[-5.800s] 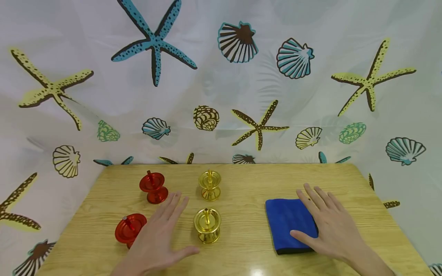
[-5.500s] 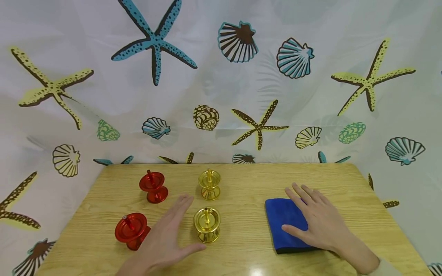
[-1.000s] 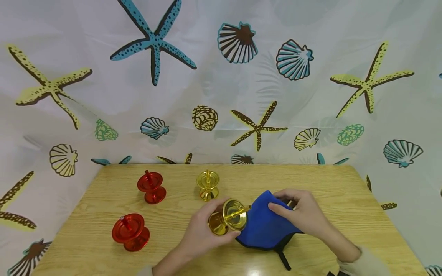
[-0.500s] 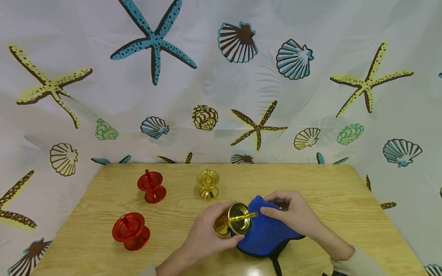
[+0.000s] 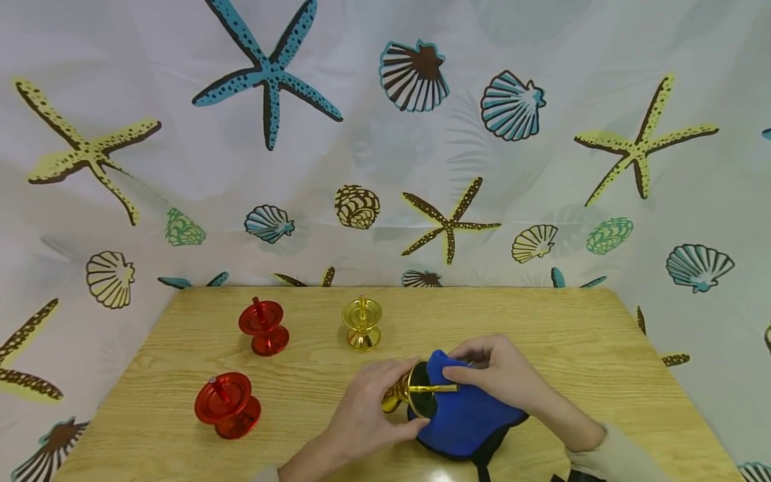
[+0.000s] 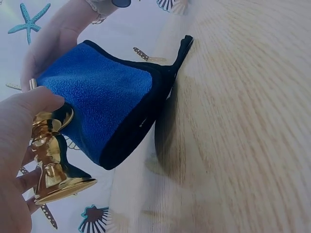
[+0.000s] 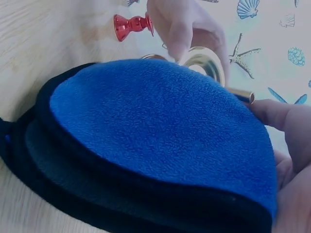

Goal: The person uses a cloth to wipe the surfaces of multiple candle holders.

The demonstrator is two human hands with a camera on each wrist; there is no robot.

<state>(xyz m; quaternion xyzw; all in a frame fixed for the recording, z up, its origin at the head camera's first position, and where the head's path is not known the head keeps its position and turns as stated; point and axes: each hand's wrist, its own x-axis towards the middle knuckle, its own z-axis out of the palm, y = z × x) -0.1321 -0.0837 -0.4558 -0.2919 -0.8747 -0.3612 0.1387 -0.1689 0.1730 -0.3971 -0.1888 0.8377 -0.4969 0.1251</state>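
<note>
My left hand [image 5: 364, 412] grips a gold candle holder [image 5: 394, 395], raised and tipped so its dish and thin central tube point right. In the left wrist view, the gold candle holder [image 6: 51, 160] shows its waisted stem and round foot between thumb and fingers. A blue cloth [image 5: 464, 422] with black edging and a loop hangs from my right hand [image 5: 512, 375], which pinches its upper edge. That blue cloth [image 7: 160, 126] lies up against the dish; where exactly they touch is hidden. My right fingers are partly hidden behind the cloth.
A second gold candle holder [image 5: 363, 325] stands upright at the back. Two red candle holders, a rear one [image 5: 265, 328] and a front one [image 5: 227, 405], stand on the left of the wooden table [image 5: 560, 321]. A patterned curtain [image 5: 361, 147] hangs behind.
Earlier, both hands were spread and the cloth lay flat. Since then, the front gold holder and cloth were picked up. Over the last second, the holder tipped further right; the cloth moved left onto its dish.
</note>
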